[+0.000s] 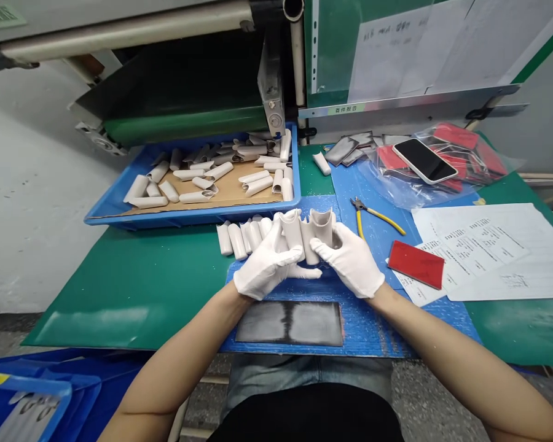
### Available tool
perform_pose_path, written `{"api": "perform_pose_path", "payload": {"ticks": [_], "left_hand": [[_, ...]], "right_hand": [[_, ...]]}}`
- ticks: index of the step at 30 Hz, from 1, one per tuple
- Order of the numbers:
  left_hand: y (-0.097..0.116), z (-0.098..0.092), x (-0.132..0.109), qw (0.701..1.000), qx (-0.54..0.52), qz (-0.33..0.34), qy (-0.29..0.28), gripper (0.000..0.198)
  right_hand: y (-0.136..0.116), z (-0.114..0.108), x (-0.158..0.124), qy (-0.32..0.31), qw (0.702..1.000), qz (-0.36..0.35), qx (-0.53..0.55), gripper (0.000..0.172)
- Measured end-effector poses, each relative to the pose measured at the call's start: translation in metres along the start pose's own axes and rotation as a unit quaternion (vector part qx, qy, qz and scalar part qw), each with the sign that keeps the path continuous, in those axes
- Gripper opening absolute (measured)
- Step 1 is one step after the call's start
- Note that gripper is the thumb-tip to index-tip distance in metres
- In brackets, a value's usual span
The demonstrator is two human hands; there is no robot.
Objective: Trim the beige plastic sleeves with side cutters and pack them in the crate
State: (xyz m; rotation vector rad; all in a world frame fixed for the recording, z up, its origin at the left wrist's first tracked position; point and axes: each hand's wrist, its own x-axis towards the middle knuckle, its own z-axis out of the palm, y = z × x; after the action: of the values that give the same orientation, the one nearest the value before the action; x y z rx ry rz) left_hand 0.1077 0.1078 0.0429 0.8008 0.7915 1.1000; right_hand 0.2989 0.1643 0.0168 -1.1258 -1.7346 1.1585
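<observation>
My left hand, in a white glove, is closed around a white plastic shell with a scooped top edge. My right hand, gloved too, grips a second white shell between thumb and fingers. Another white piece stands between the two hands; whether either hand touches it, I cannot tell. To the left, several similar shells form a row, partly hidden behind my left hand. Nearer my body lies a dark rectangular abrasive sheet, worn grey in places, on the blue work mat.
A blue tray lined with cardboard holds many loose white shells, below a green conveyor belt. On the right lie yellow-handled cutters, a red pad, papers, and a phone on a plastic bag of red pads.
</observation>
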Motion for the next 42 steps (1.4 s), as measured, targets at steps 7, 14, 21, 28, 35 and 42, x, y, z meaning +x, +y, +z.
{"api": "perform_pose_path", "payload": {"ticks": [7, 14, 21, 28, 35, 42], "left_hand": [[0.001, -0.004, 0.002, 1.000, -0.018, -0.007, 0.022, 0.080], [0.002, -0.007, 0.003, 0.999, -0.041, 0.007, 0.014, 0.056], [0.006, -0.003, 0.006, 0.995, -0.073, -0.034, 0.051, 0.043], [0.008, -0.002, 0.006, 0.992, -0.098, -0.056, 0.050, 0.039], [0.010, -0.003, 0.008, 0.985, -0.142, -0.096, 0.019, 0.050], [0.012, -0.001, 0.006, 0.987, -0.136, -0.079, 0.036, 0.048]], "right_hand": [[-0.006, -0.007, 0.004, 0.010, 0.994, -0.052, -0.091, 0.028], [-0.010, -0.015, 0.008, -0.081, 0.990, 0.056, 0.102, 0.042], [-0.003, -0.017, 0.008, -0.094, 0.988, 0.076, 0.096, 0.054], [-0.001, -0.019, 0.009, -0.108, 0.979, 0.106, 0.139, 0.050], [0.007, -0.014, 0.010, -0.094, 0.979, 0.106, 0.150, 0.060], [0.009, -0.013, 0.010, -0.084, 0.979, 0.098, 0.155, 0.058]]}}
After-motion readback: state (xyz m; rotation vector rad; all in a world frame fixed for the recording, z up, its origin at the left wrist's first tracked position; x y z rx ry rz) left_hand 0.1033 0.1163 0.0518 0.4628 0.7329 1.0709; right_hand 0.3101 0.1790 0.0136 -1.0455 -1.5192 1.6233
